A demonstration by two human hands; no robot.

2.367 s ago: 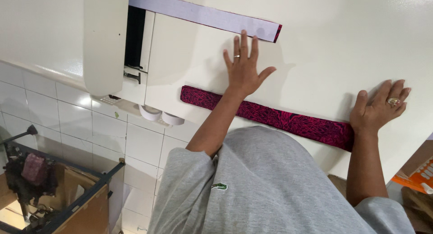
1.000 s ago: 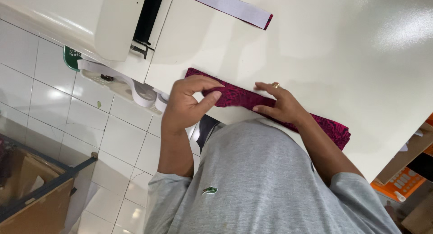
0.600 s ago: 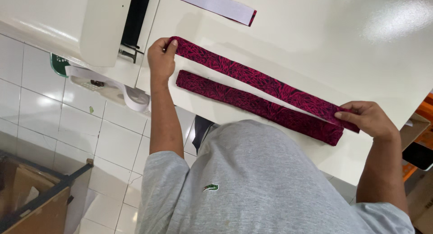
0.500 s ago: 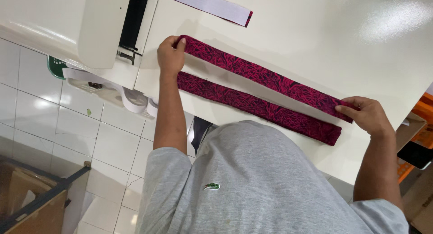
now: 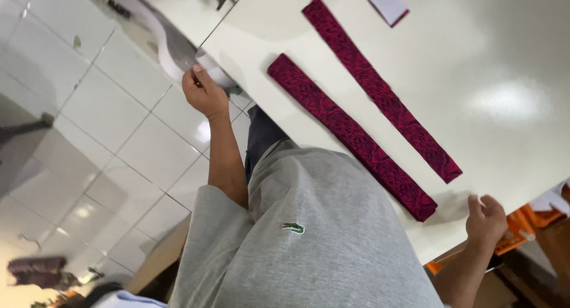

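Both dark red fabric strips (image 5: 350, 133) (image 5: 380, 85) lie flat between the hands, left hand (image 5: 203, 93) pinching white tape (image 5: 163, 46), right hand (image 5: 485, 220) empty, loosely curled.

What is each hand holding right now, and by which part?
Left hand pinches the white strip near its end; right hand holds nothing.

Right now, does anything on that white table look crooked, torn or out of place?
Nothing stands out. Two dark red cloth strips lie flat, roughly parallel and apart on the white table; neither hand touches them.
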